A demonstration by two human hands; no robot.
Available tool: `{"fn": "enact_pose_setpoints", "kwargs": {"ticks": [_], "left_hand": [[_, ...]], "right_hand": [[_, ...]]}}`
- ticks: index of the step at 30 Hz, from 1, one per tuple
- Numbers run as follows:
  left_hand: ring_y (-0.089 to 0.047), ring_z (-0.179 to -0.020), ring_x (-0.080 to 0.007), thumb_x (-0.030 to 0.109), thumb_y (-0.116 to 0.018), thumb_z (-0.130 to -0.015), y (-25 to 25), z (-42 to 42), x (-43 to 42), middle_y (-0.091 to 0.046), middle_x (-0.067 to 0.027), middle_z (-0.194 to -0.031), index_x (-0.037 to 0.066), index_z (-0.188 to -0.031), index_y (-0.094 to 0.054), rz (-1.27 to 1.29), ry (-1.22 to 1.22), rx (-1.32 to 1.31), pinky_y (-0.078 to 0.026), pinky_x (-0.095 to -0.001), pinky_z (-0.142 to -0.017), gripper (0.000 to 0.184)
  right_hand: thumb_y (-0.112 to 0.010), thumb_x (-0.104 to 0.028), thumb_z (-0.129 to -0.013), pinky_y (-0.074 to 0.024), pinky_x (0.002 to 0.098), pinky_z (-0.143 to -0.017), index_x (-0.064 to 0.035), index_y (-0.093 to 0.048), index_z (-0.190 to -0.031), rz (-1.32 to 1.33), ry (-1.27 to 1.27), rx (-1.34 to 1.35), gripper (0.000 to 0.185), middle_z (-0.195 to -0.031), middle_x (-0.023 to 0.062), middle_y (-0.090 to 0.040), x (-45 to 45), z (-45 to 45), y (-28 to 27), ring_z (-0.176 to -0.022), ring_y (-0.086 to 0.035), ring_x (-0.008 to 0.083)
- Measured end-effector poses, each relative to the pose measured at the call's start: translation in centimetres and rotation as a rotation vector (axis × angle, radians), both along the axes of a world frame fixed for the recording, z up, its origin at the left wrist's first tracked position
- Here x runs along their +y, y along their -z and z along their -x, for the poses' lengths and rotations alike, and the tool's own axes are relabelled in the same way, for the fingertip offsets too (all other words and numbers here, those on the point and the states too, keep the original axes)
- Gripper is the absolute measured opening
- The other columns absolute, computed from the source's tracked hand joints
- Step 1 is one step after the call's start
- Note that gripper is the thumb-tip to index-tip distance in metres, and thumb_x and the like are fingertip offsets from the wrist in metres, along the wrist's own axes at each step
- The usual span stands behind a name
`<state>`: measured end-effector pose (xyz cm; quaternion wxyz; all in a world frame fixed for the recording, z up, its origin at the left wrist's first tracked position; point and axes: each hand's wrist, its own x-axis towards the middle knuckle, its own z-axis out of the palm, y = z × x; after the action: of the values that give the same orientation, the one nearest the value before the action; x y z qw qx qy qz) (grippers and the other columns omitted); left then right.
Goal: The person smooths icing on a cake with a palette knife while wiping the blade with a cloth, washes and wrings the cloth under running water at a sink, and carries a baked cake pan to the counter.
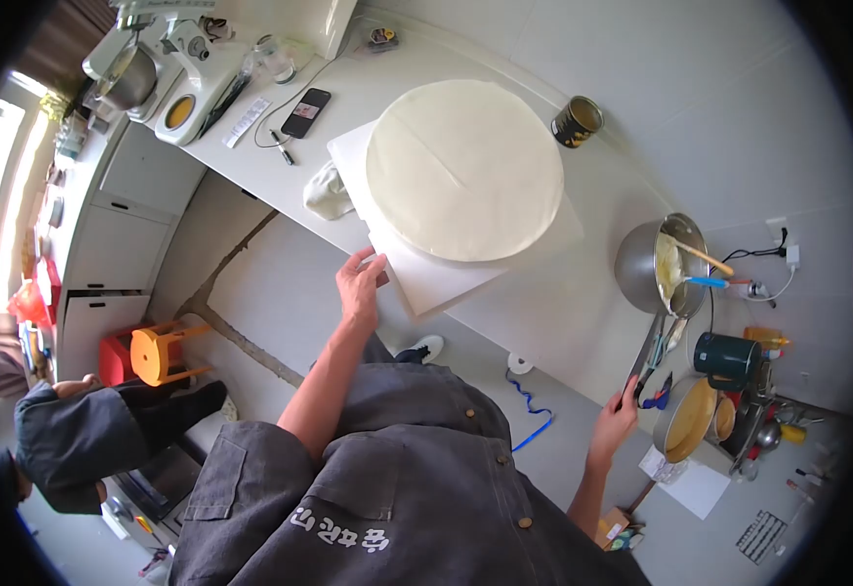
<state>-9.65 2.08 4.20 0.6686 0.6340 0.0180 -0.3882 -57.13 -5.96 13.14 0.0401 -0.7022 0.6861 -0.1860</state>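
Observation:
A large, round, cream-white cake (463, 168) with a smooth top and a faint line across it sits on a square white board (436, 283) on the counter. My left hand (359, 288) is at the board's near edge, fingers apart and slightly bent, the tips by the edge. At the right, my right hand (616, 427) is closed round the handle of a long metal spatula (649, 344). Its blade points up toward a steel pot (638, 262). Cream, a wooden-handled tool (705, 256) and a blue-handled spatula (707, 282) are in the pot.
A dark open can (577, 122) stands behind the cake. Left of it are a phone (306, 113), a pen, a white cloth (328, 192) and a stand mixer (125, 78). A dark green container (727, 359) and a steel bowl (685, 420) are at the right. Another person (80, 439) is at lower left.

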Motion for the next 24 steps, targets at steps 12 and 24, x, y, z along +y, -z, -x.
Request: {"fn": "enact_pose_setpoints", "kwargs": {"ticks": [12, 24], "left_hand": [[-0.063, -0.115, -0.0314, -0.001, -0.059, -0.088, 2.0, -12.4, 2.2, -0.068, -0.0187, -0.121, 0.005, -0.123, -0.068, -0.291, 0.395, -1.006, -0.047, -0.0425, -0.103, 0.036], [-0.026, -0.151, -0.0316, -0.012, -0.060, -0.066, 10.0, -24.5, -2.6, -0.032, -0.0132, -0.162, 0.014, -0.152, -0.043, -0.026, 1.221, -1.444, -0.023, -0.0401, -0.127, 0.091]], "right_hand": [[-0.055, -0.010, -0.100, -0.0480, 0.0293, -0.048, 0.0016, -0.056, -0.138, -0.292, 0.138, -0.327, 0.039, -0.081, 0.0092, -0.067, 11.0, -9.9, 1.7, -0.053, -0.059, 0.0138], [-0.056, -0.007, -0.092, -0.0438, 0.0289, -0.035, -0.0010, -0.058, -0.135, -0.609, 0.544, -0.405, 0.044, -0.069, 0.0100, -0.063, 19.5, -20.6, -4.6, -0.043, -0.055, 0.0144]]}}
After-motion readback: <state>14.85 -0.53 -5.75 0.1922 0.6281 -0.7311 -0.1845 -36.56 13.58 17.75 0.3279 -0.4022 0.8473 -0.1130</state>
